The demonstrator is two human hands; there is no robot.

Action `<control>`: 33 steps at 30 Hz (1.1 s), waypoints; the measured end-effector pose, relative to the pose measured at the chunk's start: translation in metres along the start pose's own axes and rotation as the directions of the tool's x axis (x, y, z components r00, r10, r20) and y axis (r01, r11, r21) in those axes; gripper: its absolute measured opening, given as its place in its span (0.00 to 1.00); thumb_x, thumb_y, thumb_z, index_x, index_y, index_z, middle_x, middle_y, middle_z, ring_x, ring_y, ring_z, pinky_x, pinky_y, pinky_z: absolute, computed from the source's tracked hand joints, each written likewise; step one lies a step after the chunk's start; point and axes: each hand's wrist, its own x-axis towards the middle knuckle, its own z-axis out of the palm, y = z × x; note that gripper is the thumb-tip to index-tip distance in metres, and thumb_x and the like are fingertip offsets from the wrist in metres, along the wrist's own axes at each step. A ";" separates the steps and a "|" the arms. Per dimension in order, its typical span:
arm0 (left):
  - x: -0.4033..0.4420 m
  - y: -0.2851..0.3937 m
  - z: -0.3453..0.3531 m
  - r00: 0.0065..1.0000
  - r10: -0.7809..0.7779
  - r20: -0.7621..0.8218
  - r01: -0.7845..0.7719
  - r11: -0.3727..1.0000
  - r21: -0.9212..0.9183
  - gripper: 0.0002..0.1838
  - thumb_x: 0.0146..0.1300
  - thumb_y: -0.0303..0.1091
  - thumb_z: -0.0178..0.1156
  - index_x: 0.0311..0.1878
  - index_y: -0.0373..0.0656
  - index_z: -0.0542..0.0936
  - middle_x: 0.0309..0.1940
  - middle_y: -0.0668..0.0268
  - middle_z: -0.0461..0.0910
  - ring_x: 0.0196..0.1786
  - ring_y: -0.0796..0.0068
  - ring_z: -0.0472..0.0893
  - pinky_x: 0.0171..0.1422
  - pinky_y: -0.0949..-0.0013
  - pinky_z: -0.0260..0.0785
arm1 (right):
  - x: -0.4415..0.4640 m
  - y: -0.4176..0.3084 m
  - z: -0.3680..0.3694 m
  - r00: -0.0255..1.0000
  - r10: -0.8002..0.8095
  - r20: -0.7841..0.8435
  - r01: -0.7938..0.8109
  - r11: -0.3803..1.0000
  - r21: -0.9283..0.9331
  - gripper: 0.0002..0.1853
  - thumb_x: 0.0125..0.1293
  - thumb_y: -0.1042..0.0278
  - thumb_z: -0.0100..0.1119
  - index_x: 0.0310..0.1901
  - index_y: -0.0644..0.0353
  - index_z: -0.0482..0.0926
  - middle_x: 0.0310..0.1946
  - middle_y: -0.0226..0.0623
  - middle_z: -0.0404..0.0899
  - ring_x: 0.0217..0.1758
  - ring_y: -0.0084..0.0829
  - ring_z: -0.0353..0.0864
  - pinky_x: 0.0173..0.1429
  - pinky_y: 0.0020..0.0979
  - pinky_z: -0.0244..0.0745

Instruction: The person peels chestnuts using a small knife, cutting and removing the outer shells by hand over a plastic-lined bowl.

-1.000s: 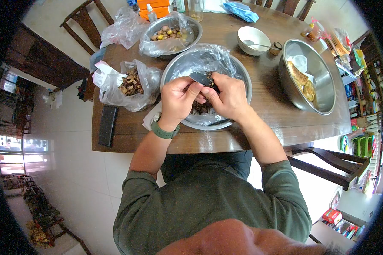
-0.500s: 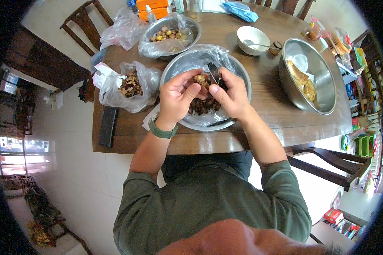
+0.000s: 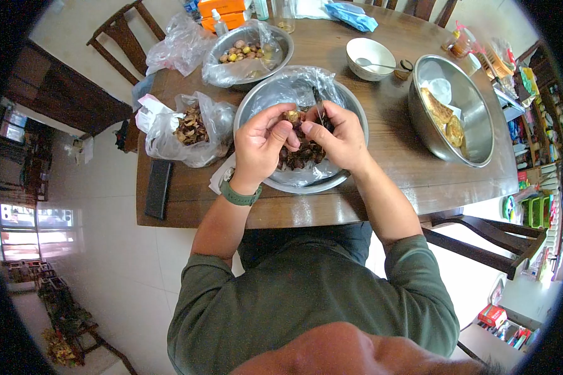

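Note:
My left hand (image 3: 261,140) pinches a small brown-yellow nut (image 3: 291,116) between thumb and fingers. In my right hand (image 3: 344,137) is a dark-bladed knife (image 3: 318,97), its blade pointing up and away from me. Both hands are over a steel basin (image 3: 364,134) lined with clear plastic, where dark brown nuts (image 3: 300,156) lie. Left of the basin, a plastic bag (image 3: 220,128) holds brown shell pieces (image 3: 191,127). Behind, another steel bowl (image 3: 288,50) has peeled-looking yellow and brown nuts (image 3: 241,51) in a plastic liner.
A black phone (image 3: 159,189) lies near the table's left edge. To the right stand a white bowl (image 3: 370,70) with a spoon and a large steel bowl (image 3: 419,119) with golden flat pieces. Orange boxes (image 3: 226,14) and a blue cloth (image 3: 351,16) sit at the back.
The knife has swung from lying across between my hands to pointing away from me, and the nut in my left hand has come into view. My hands have drawn slightly apart.

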 end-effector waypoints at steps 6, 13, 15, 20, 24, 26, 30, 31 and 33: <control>-0.001 -0.004 -0.003 0.997 -0.044 0.062 0.049 0.995 -0.083 0.18 0.75 0.38 0.51 0.58 0.33 0.75 0.34 0.65 0.80 0.29 0.82 0.78 0.34 0.77 0.76 | 0.003 -0.002 0.000 0.992 -0.109 -0.063 0.090 0.964 -0.250 0.17 0.58 0.55 0.68 0.35 0.62 0.77 0.25 0.41 0.79 0.28 0.35 0.80 0.35 0.34 0.74; -0.005 -0.011 -0.003 0.993 -0.092 0.075 0.101 0.986 -0.133 0.17 0.76 0.39 0.50 0.54 0.34 0.75 0.33 0.69 0.78 0.26 0.86 0.73 0.27 0.80 0.68 | 0.002 -0.003 0.004 0.992 -0.121 0.026 0.121 0.896 -0.427 0.26 0.60 0.42 0.63 0.33 0.61 0.74 0.27 0.51 0.78 0.33 0.54 0.80 0.36 0.45 0.73; -0.005 -0.013 -0.005 0.992 -0.103 0.072 0.112 0.985 -0.135 0.16 0.76 0.39 0.50 0.53 0.34 0.75 0.32 0.69 0.78 0.26 0.87 0.72 0.27 0.81 0.67 | 0.002 -0.003 0.004 0.990 -0.134 0.034 0.135 0.883 -0.449 0.25 0.61 0.43 0.62 0.33 0.62 0.73 0.27 0.51 0.78 0.33 0.55 0.80 0.36 0.46 0.73; -0.006 -0.015 -0.006 0.995 -0.079 0.054 0.085 0.988 -0.127 0.15 0.74 0.36 0.53 0.54 0.34 0.75 0.31 0.70 0.77 0.25 0.87 0.72 0.25 0.81 0.66 | 0.001 -0.004 0.005 0.989 -0.142 0.031 0.139 0.865 -0.482 0.23 0.63 0.46 0.61 0.34 0.62 0.73 0.27 0.51 0.78 0.34 0.56 0.79 0.36 0.48 0.73; -0.006 -0.009 -0.004 1.000 -0.018 0.009 0.017 0.999 0.043 0.14 0.73 0.35 0.56 0.52 0.32 0.77 0.27 0.70 0.77 0.23 0.87 0.72 0.23 0.80 0.64 | 0.002 -0.008 0.006 0.993 -0.107 0.039 0.113 0.860 -0.498 0.21 0.64 0.48 0.60 0.33 0.61 0.72 0.27 0.52 0.78 0.34 0.56 0.79 0.36 0.49 0.72; -0.006 -0.007 -0.004 1.000 -0.003 -0.003 0.003 0.994 0.113 0.14 0.72 0.34 0.57 0.51 0.31 0.78 0.26 0.70 0.77 0.22 0.86 0.72 0.23 0.80 0.64 | 0.002 -0.007 0.007 0.994 -0.099 0.045 0.108 0.857 -0.504 0.20 0.65 0.49 0.59 0.33 0.61 0.72 0.27 0.52 0.78 0.34 0.56 0.79 0.36 0.49 0.72; -0.005 -0.004 -0.002 1.000 0.012 -0.024 -0.009 0.989 0.146 0.14 0.72 0.34 0.58 0.50 0.31 0.79 0.23 0.70 0.76 0.22 0.86 0.72 0.22 0.80 0.64 | 0.001 -0.005 0.008 0.994 -0.100 0.039 0.106 0.846 -0.522 0.20 0.65 0.49 0.59 0.32 0.61 0.72 0.26 0.52 0.78 0.33 0.57 0.79 0.35 0.49 0.72; -0.005 -0.002 -0.002 1.000 0.008 -0.028 -0.003 0.987 0.160 0.14 0.71 0.34 0.58 0.50 0.31 0.79 0.23 0.70 0.76 0.22 0.86 0.72 0.22 0.80 0.63 | 0.001 -0.007 0.009 0.994 -0.100 0.035 0.103 0.841 -0.532 0.20 0.65 0.49 0.59 0.32 0.61 0.72 0.25 0.52 0.78 0.33 0.57 0.79 0.34 0.50 0.72; -0.005 -0.002 -0.002 0.999 0.012 -0.038 -0.006 0.987 0.163 0.14 0.71 0.34 0.59 0.49 0.31 0.80 0.22 0.70 0.76 0.21 0.87 0.72 0.22 0.80 0.63 | 0.001 -0.008 0.009 0.995 -0.097 0.027 0.095 0.825 -0.557 0.20 0.66 0.49 0.58 0.32 0.61 0.72 0.25 0.52 0.78 0.32 0.57 0.79 0.34 0.50 0.72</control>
